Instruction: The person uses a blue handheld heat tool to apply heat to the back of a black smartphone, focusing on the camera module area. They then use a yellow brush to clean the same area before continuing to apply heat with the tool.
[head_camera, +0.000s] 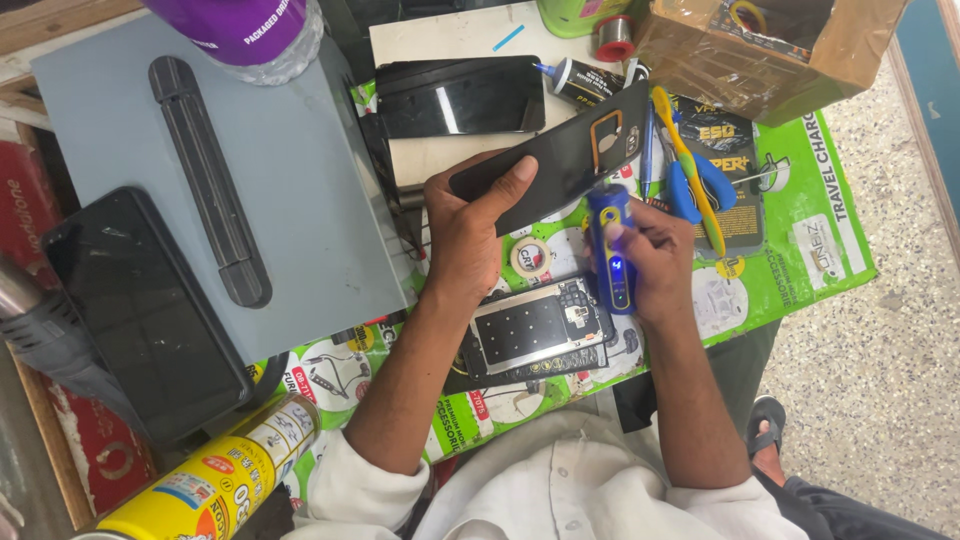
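L hand (465, 225) is gripping black phone back cover (560, 160), holding it tilted above the bench. R hand (650, 255) is closing round blue electric screwdriver (612, 248), tip near cover's lower edge. Opened phone (535, 330) is lying just below both hands on green mat (810, 250).

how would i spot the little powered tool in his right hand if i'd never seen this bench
Start at the green printed mat covering the bench. Above the opened phone lying on it, the right hand grips a stubby blue tool pointed at the black back cover. Unlike the blue-and-yellow tweezers beside it, it is thick, with a lit blue light.
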